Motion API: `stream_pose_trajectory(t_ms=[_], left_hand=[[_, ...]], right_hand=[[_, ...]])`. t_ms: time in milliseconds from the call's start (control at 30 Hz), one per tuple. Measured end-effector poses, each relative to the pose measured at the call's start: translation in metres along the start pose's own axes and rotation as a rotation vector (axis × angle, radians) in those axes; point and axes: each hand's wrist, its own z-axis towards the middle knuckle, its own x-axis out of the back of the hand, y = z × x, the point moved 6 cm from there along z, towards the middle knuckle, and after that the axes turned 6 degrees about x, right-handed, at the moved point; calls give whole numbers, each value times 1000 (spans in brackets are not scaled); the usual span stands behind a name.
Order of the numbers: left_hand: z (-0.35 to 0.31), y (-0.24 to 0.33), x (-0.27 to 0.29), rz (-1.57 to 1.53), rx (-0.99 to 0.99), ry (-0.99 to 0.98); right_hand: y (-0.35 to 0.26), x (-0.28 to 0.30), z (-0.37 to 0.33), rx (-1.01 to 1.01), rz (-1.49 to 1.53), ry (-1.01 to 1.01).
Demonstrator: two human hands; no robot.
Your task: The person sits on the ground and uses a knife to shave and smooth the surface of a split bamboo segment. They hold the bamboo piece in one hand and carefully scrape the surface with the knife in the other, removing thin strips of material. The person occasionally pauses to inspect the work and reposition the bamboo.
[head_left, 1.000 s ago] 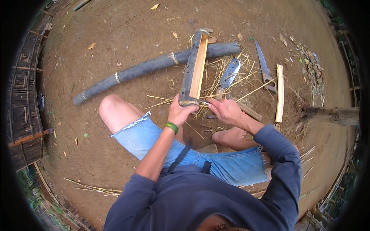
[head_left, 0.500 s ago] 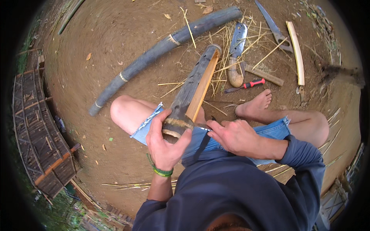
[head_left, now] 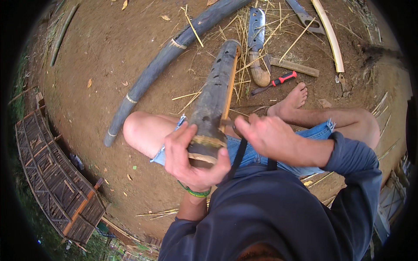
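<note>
1. Bamboo tube (head_left: 212, 93) between the knees (head_left: 138, 128): left hand (head_left: 191, 158) clasps near end; inside hidden.
2. Right hand (head_left: 267, 135) pinches small blade (head_left: 227, 123), blurred, at slot (head_left: 230, 93) edge.
3. Versus half-second ago: tube rolled, slot shows narrower.

The left hand (head_left: 185, 158) gripped the near end of a dark bamboo section (head_left: 212, 95), which tilted away over the lap with a lengthwise opening along its right side. The right hand (head_left: 270, 137), blurred, held a small knife (head_left: 227, 123) at that opening's edge. Beyond, on the dirt ground (head_left: 96, 108), lay a long bamboo pole (head_left: 159, 64), a wooden-handled machete (head_left: 256, 30), a handsaw (head_left: 299, 9) and a pale split bamboo strip (head_left: 329, 37).
</note>
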Motion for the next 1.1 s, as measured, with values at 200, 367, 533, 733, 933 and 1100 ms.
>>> stream_pose_trajectory(t_ms=[200,367,533,733,933,1100], left_hand=[[17,-3,0,0,-9,9],[29,-2,3,-22,41,36],[38,8,-1,28,3,15],[43,-1,3,-57,138,98],[48,4,-2,-23,124,62],[60,9,0,-2,70,65]], right_hand=[[-4,14,14,139,26,-51],[6,21,15,59,-3,1],[84,-3,41,-82,-19,-49],[7,42,19,90,140,-64],[94,8,50,-66,83,-29],[199,-36,80,-109,44,126]])
